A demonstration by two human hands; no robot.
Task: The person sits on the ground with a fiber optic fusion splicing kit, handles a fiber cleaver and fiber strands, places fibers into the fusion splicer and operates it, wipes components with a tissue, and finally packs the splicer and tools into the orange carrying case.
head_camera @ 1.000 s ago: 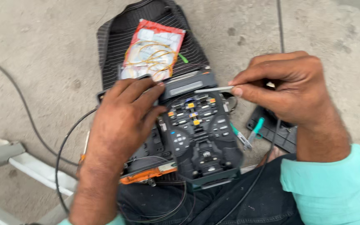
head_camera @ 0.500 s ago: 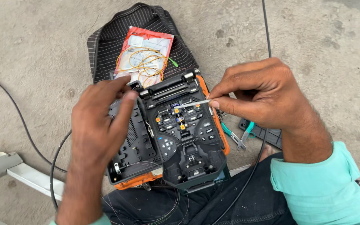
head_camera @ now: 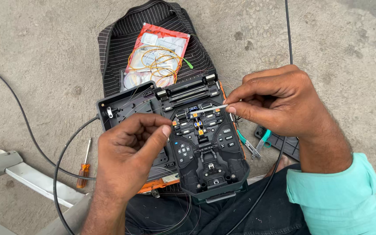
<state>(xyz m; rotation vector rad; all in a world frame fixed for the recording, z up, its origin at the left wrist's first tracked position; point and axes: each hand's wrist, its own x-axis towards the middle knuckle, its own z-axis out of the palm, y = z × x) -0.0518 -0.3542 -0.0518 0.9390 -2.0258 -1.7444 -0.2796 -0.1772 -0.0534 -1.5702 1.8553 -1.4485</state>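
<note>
A black fibre splicing machine [head_camera: 205,143] with an orange base rests on my lap, its lid open. My right hand [head_camera: 279,104] pinches a thin white sleeve on a fibre [head_camera: 209,109], held level over the machine's clamps. My left hand [head_camera: 129,148] hovers over the machine's left tray, thumb and fingers pinched together, apparently on the fine fibre, which is too thin to see clearly. A black cable [head_camera: 57,174] runs into the tray's left side.
A striped black bag [head_camera: 118,43] lies on the concrete beyond the machine, with a red and white packet [head_camera: 162,52] and coiled yellow fibre on it. An orange-handled screwdriver [head_camera: 83,167] lies left. Green-handled cutters [head_camera: 253,146] sit right. A grey metal ladder rail [head_camera: 5,165] is bottom left.
My left hand has drawn back off the machine's lid toward me, uncovering the left tray. My right hand still holds the sleeve over the clamps. The view shifted slightly.
</note>
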